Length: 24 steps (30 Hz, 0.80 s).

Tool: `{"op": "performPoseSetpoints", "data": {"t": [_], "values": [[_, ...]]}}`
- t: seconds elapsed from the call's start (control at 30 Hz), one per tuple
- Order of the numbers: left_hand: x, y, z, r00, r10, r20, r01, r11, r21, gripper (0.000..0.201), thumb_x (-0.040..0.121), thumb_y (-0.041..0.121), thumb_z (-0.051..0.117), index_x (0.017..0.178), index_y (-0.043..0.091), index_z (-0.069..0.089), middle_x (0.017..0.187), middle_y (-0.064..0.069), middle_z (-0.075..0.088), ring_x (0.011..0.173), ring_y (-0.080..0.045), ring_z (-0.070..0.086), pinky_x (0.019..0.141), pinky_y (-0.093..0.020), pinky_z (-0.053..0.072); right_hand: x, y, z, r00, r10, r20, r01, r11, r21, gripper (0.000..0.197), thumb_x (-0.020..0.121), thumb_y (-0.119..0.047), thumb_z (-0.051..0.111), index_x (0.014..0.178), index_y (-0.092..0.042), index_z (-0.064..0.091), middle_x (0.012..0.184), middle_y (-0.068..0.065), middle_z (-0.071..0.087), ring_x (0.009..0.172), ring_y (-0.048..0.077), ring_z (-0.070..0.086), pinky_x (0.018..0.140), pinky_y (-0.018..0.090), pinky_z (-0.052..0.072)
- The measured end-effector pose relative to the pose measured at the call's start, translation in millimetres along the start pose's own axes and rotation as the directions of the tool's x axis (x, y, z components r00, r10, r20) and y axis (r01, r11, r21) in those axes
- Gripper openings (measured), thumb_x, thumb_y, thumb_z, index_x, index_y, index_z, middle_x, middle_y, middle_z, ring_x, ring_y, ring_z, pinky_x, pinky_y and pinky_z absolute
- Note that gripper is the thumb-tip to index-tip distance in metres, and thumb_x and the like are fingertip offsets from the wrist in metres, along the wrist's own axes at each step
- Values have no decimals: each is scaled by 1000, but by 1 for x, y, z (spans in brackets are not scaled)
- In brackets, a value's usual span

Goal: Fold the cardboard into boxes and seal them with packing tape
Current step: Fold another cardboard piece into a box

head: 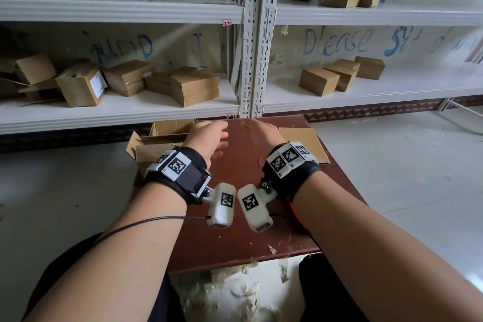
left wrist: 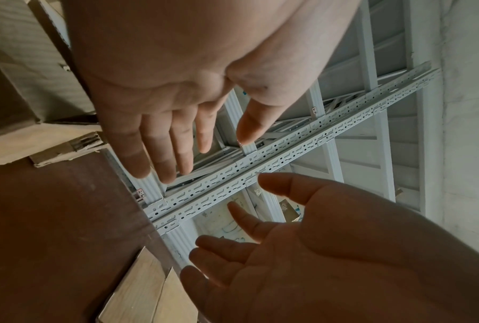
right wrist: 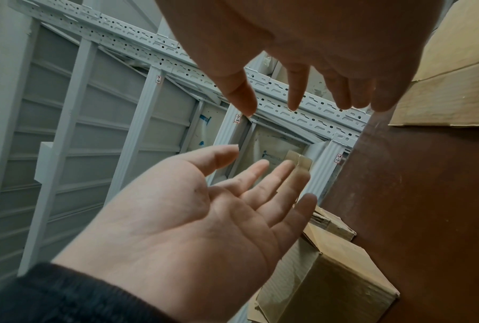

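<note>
1. The head view shows both forearms reaching over a brown table (head: 235, 230), with the left hand (head: 206, 138) and right hand (head: 257, 136) side by side above its far half, palms facing each other.
2. Only the head view shows the white shelves (head: 366, 83) beyond the table, with many folded small boxes (head: 318, 81) on them, and scraps of paper on the floor at the table's near edge.
3. The left wrist view shows what the head view hides: the left hand's fingers (left wrist: 160, 148) are straight and spread and hold nothing. The right hand (left wrist: 301, 251) faces it, palm turned toward it, also empty.
4. The right wrist view confirms it: the right hand's fingers (right wrist: 293, 87) hang relaxed and apart, gripping nothing, and the left palm (right wrist: 183, 218) lies flat and bare.
5. A flat sheet of cardboard (head: 304, 142) lies on the table's right side, just beside the right hand and not touched by it.
6. An open cardboard box (head: 159, 141) sits at the table's left edge, just beside the left hand; no finger touches it.
7. No packing tape can be made out in any view.
</note>
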State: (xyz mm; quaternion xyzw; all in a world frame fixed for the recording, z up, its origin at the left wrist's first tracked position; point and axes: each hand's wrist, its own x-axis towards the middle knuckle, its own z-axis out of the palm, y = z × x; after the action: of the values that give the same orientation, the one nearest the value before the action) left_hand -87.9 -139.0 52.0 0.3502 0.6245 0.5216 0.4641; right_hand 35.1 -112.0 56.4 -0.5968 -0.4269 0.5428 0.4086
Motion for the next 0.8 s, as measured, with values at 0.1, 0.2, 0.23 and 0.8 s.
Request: {"op": "performPoseSetpoints", "data": {"t": [0.1,0.2,0.23,0.8], "values": [[6,-1,4,1000,-16,16,17,1000,-20,13,100,29,59,109,20,61,113,-6,73,93,-24,71,78,-36,54,7,-2,-4,1000,3,7,-3,1000,-7,31,94,-30,67,117,-8,68,82,5,65,69,22,61,67,30,48],[12,-2,8,999,-26,28,27,999,-35,20,100,30,59,116,18,61,114,-6,73,93,-24,70,76,-36,54,11,-2,-8,1000,14,-4,-14,999,-44,24,96,-30,65,110,-10,67,74,1,56,62,17,51,58,27,40],[14,-2,10,999,-32,29,33,999,-41,22,100,30,59,118,17,61,114,-6,73,93,-24,70,76,-36,54,14,-2,-8,1000,22,-4,-22,999,-48,28,96,-31,65,113,-10,67,74,0,56,61,17,51,58,28,38],[52,-7,32,963,-208,170,223,972,-75,28,104,34,46,125,17,54,129,-7,66,105,-25,66,79,-37,54,46,-8,-35,998,58,7,-56,980,-191,43,100,-36,62,133,-10,66,81,1,49,67,15,47,80,33,46]]}}
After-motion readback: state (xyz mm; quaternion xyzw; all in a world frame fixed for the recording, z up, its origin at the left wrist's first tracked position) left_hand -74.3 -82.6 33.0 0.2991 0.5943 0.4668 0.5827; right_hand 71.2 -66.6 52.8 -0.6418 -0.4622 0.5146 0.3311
